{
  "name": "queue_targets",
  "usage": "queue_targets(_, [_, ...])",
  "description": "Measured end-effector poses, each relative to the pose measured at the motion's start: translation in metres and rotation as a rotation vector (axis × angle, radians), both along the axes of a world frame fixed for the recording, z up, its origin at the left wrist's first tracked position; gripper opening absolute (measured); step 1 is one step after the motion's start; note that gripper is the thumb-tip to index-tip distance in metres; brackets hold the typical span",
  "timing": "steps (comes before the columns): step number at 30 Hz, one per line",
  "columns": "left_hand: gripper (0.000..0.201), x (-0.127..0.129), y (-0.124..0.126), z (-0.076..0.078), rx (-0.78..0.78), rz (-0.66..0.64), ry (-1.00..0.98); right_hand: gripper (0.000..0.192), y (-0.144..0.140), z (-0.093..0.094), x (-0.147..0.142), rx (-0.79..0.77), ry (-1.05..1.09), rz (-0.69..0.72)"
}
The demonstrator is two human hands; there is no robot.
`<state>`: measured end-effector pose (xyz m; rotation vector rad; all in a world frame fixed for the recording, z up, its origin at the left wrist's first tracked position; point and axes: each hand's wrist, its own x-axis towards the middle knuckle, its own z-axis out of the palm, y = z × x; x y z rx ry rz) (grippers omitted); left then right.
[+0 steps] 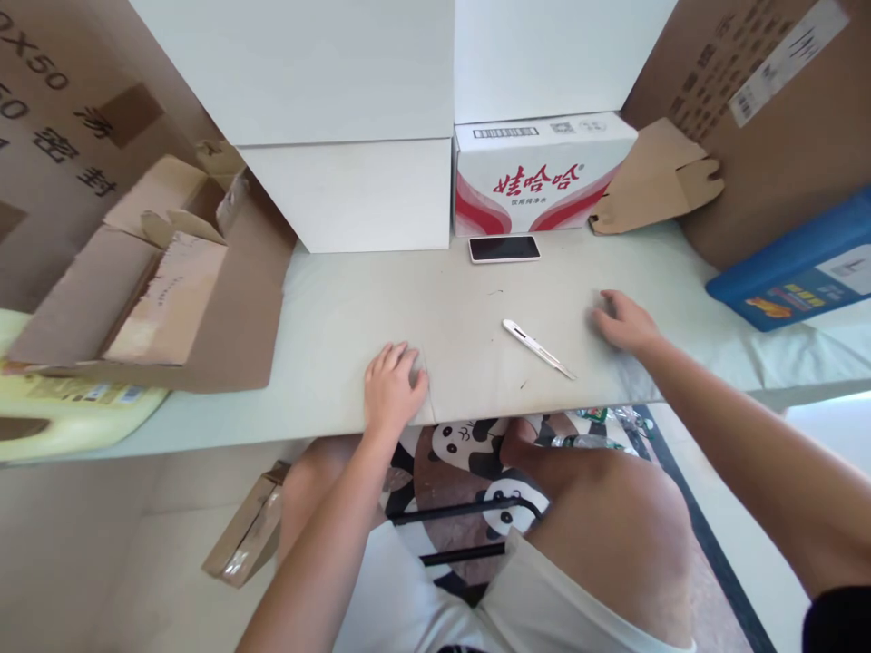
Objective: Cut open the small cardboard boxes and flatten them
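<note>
My left hand point(393, 385) lies palm down on the front part of the pale table point(327, 363), its fingers spread and nothing in them. Farther right, my right hand point(627, 324) rests on the tabletop, slightly blurred, with thumb and fingers apart and holding nothing. Between the two hands is a slim white utility knife point(534, 345), set diagonally with its narrow end toward the table's front edge. It touches neither hand. Behind it, a phone point(504, 249) with a dark screen lies flat near the back.
An opened cardboard box point(235, 299) stands at the left, partly over a yellow jug point(88, 417). White boxes point(374, 195) and a red-and-white carton point(541, 177) line the back. On the right are a loose cardboard flap point(657, 181), a large carton point(735, 136) and a blue package point(803, 268).
</note>
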<state>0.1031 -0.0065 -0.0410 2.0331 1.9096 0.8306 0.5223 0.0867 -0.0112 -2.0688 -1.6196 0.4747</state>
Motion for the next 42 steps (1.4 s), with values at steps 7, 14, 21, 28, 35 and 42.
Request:
queue_targets(7, [0.032,0.001,0.001,0.001,-0.043,0.012,-0.097,0.060,-0.040,-0.015,-0.035,-0.056,-0.221,0.061])
queue_targets(14, [0.051,-0.068,-0.015,0.065,0.269,0.215,-0.112,0.064,-0.042,-0.010,-0.041,-0.109,-0.421,0.058])
queue_targets(21, [0.071,-0.140,-0.028,0.167,0.079,0.742,0.284,0.069,-0.044,-0.003,-0.045,-0.152,-0.406,0.048])
queue_targets(28, [0.062,-0.162,-0.008,0.180,-0.060,0.832,0.318,0.066,-0.048,0.007,-0.051,-0.168,-0.391,0.052])
queue_targets(35, [0.012,-0.170,-0.019,0.186,-0.034,0.705,0.245,0.061,-0.051,0.010,-0.053,-0.119,-0.323,0.059])
queue_targets(42, [0.021,-0.138,-0.044,0.159,0.416,0.095,0.067,0.047,-0.047,0.002,-0.047,0.005,-0.141,0.044])
